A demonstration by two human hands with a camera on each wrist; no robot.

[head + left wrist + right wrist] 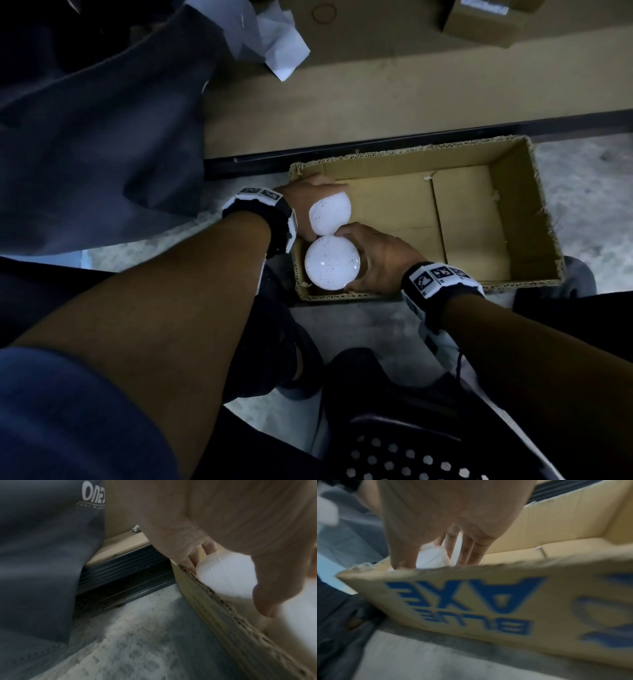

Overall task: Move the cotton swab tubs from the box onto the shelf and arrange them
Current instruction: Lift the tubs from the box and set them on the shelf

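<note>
Two round white cotton swab tubs sit at the left end of an open cardboard box (pixel 513 205) on the floor. My left hand (pixel 305 205) wraps round the far tub (pixel 330 214), which is tilted; in the left wrist view its thumb and fingers curl round that tub (pixel 226 574). My right hand (pixel 376 257) grips the near tub (pixel 332 263) from the right side, lid facing up. In the right wrist view my fingers (pixel 467 550) reach down inside the box wall (pixel 488 601) round the white tub (pixel 433 558). The rest of the box holds nothing.
A tan shelf board (pixel 376 85) runs behind the box over a dark base rail. Crumpled white paper (pixel 274 37) and a small carton (pixel 489 20) lie on it. A dark cloth (pixel 102 137) hangs at left. A black perforated stool (pixel 394 452) is below me.
</note>
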